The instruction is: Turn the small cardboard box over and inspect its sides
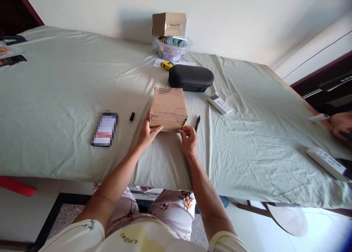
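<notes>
A small brown cardboard box (168,108) with pen scribbles on its taped top rests on the pale green sheet (63,83). My left hand (147,133) grips its near left corner, thumb along the front edge. My right hand (188,138) pinches its near right corner with curled fingers. A black marker (197,123) lies just right of the box, beside my right hand. Its black cap (132,116) lies to the left of the box. A phone (105,129) lies face up farther left.
Behind the box sit a black zip case (191,78), a white remote (220,104), a yellow tape measure (167,65), a clear tub (172,48) and a second cardboard box (168,23). Another person's hand (339,124) is at the right edge, near another remote (327,163).
</notes>
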The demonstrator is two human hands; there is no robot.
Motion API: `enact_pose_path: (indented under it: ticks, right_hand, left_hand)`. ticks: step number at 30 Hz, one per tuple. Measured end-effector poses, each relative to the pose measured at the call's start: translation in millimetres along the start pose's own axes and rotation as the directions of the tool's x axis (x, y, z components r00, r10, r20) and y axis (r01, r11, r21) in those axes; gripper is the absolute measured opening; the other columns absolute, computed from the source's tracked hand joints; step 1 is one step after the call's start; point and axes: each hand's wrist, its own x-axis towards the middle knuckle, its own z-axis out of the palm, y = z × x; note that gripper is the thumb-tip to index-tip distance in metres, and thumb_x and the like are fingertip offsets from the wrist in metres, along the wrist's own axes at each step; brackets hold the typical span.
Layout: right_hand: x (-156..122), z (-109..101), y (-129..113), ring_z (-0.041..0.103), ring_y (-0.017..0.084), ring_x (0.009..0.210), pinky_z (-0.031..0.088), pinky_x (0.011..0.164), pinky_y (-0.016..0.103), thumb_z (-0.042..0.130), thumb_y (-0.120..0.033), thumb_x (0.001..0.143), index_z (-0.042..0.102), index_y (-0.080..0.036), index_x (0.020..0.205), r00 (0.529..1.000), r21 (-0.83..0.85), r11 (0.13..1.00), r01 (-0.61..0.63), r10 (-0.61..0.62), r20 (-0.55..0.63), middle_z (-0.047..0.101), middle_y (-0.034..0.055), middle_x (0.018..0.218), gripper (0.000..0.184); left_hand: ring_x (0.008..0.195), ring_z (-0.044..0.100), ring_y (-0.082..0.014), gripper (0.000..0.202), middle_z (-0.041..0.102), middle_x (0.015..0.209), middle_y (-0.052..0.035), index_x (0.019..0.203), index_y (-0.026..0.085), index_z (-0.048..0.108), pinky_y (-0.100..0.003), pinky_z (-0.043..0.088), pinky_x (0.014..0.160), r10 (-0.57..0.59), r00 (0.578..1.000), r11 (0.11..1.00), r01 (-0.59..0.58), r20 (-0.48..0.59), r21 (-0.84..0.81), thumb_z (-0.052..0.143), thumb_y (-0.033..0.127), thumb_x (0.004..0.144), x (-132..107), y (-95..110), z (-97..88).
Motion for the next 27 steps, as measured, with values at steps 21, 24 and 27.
enact_pose_path:
  ticks: [21, 24, 27]
  right_hand:
    - [-14.8, 21.6, -15.0, 0.070, 0.018, 0.059, 0.054, 0.055, 0.030, 0.082, -0.057, 0.078, 0.036, -0.026, 0.152, 0.957, 0.246, 0.935, -0.257, 0.212, 0.197, 0.080, -0.0022, 0.077, 0.092]
    - [-16.8, 21.0, -19.6, 0.070, 0.018, 0.058, 0.055, 0.054, 0.030, 0.082, -0.058, 0.079, 0.044, -0.025, 0.143, 0.934, 0.194, 0.934, -0.301, 0.248, 0.257, 0.083, 0.0007, 0.082, 0.081]
    - [-14.7, 19.9, -17.3, 0.070, 0.018, 0.059, 0.056, 0.056, 0.031, 0.081, -0.061, 0.080, 0.047, -0.025, 0.139, 0.934, 0.148, 0.950, -0.274, 0.226, 0.277, 0.083, 0.0018, 0.084, 0.077]
  left_hand:
    - [0.158, 0.046, -0.0333, 0.066, 0.053, 0.161, -0.0202, 0.150, 0.027, 0.042, -0.057, 0.043, 0.128, 0.363, 0.920, 0.930, -0.347, -0.149, 0.122, 0.075, 0.047, 0.096, 4.4, 29.9, -5.9]
    - [0.161, 0.041, -0.0358, 0.076, 0.049, 0.163, -0.0214, 0.152, 0.026, 0.039, -0.062, 0.040, 0.129, 0.456, 0.877, 0.883, -0.423, -0.154, 0.203, 0.080, 0.046, 0.092, 3.8, 31.7, -3.4]
    - [0.161, 0.041, -0.0357, 0.075, 0.049, 0.162, -0.0224, 0.153, 0.026, 0.037, -0.063, 0.042, 0.128, 0.479, 0.865, 0.860, -0.428, -0.148, 0.278, 0.078, 0.047, 0.094, 4.5, 30.6, -3.8]
